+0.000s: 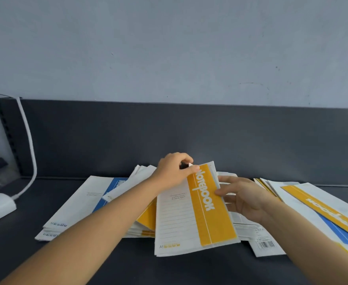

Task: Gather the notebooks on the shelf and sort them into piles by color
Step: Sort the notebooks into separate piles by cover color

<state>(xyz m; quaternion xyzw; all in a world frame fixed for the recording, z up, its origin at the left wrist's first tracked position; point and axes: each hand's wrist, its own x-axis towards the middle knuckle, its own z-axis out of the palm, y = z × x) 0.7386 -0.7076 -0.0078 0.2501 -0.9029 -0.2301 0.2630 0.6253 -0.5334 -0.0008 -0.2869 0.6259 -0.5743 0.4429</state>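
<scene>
You are holding the yellow-banded notebook (210, 212) tilted up over the loose middle heap (142, 229) on the dark shelf (107, 264). Your left hand (173, 171) is pinching the notebook's far edge in its grip, and your right hand (245, 200) is grasping its right edge, thumb on the band. Left of that notebook the blue-banded pile (80, 204) is lying flat; right of it, a second yellow-banded notebook (313, 200) is topping another pile.

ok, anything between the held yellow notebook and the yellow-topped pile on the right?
Nothing upright. Only the right hand, which holds the yellow notebook with the left hand, and flat white notebooks lie before the yellow-topped pile.
</scene>
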